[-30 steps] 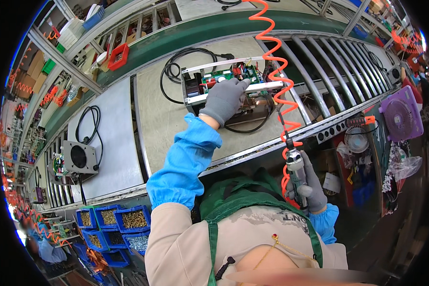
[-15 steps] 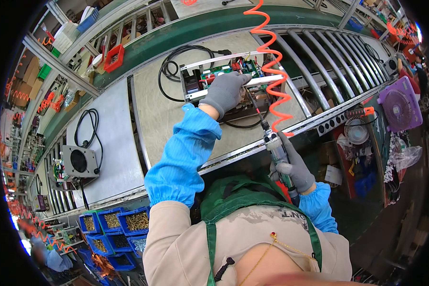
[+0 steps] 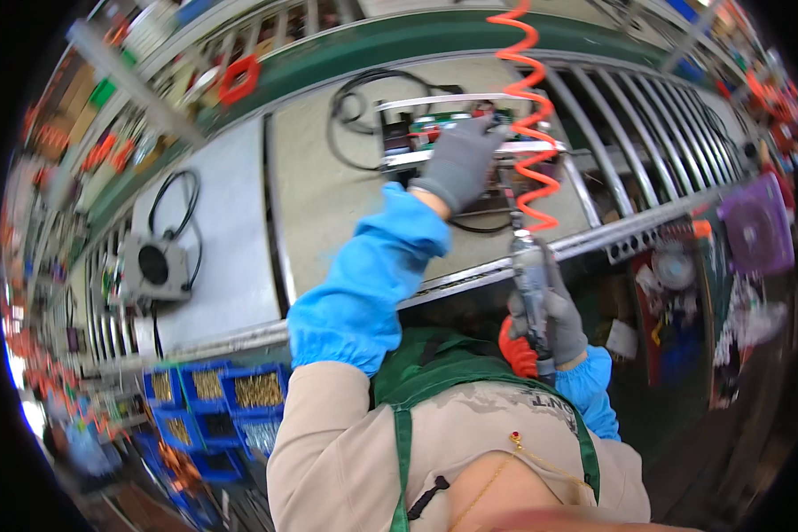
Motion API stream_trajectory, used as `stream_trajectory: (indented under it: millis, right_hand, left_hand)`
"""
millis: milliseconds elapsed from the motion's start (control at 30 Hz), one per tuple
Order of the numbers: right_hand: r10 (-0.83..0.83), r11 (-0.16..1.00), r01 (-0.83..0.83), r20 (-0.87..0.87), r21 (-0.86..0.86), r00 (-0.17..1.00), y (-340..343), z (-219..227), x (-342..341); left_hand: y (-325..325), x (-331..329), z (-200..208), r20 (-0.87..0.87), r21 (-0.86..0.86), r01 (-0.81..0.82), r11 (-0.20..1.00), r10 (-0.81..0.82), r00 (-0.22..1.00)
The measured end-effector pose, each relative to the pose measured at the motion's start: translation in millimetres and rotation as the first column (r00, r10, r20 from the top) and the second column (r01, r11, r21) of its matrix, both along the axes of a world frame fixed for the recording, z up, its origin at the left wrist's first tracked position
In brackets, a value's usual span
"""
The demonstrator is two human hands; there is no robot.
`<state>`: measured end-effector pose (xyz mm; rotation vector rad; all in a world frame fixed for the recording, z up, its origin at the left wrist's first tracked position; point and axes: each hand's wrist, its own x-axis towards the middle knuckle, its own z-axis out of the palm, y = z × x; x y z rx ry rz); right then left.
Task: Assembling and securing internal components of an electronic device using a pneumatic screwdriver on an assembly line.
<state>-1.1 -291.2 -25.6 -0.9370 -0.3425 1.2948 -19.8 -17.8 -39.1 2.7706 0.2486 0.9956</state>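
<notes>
“Two grey fabric gloves, worn: left hand (image 3: 461, 164), right hand (image 3: 559, 310). State of the fingers?”

“Right: wrapped round one silver, barrel-shaped power screwdriver (image 3: 530, 270). Left: laid over one open, metal-framed electronics unit (image 3: 408, 160) with a green circuit board (image 3: 426, 124); whether those fingertips pinch anything, cannot tell, owing to blur.”

“Location of unit?”

“Beneath the left fingers and out to either side of them; ahead of the right. One black coiled power cable (image 3: 331, 129), left of the left fingers.”

“Hazards?”

“Three, by judgement. Item: screwdriver bit (image 3: 512, 202), just beside the left fingers; a slip could drive it into glove or board. Item: orange spiral hose (image 3: 539, 178), hanging in front of the unit's end, right of the left fingers; a tug could snag it on the frame. Item: a loose left hold could let the unit turn under torque. Bit tip touching the unit: cannot tell.”

“Containers?”

“Blue open-topped plastic bins (image 3: 255, 410), clustered left of the left fingers and nearer the body. Upper three: brass-coloured small parts. Row below: brass-coloured, dark, silvery. Lowest: contents unclear. One red open tray (image 3: 250, 71), beyond and left of the left fingers; contents too blurred to list.”
</notes>
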Motion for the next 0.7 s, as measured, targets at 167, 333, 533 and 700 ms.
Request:
stream_trajectory:
  millis: [167,333,533,700]
  right_hand:
    - [-0.077,0.995,0.077,0.01,0.059,0.997,-8.2,-15.6,5.5]
    - [0.014,0.993,-0.009,-0.04,0.121,0.999,-17.1,-31.1,22.8]
    - [0.067,0.997,-0.071,0.117,0.034,0.991,-13.0,-30.7,34.4]
    - [0.108,0.994,-0.11,0.173,0.001,0.979,-14.8,-35.6,44.7]
  left_hand:
    - [-69.1,-67.3,-7.6,0.108,-0.154,-0.054,0.987,0.071,0.992]
    - [-91.8,-232.2,-60.6,-0.087,-0.456,-0.438,0.775,0.452,0.888]
    - [-129.4,-442.4,-61.2,-0.563,0.188,-0.927,-0.325,0.737,-0.373]
    - [-117.0,-441.5,-45.2,-0.832,0.31,-0.937,-0.161,0.43,-0.35]
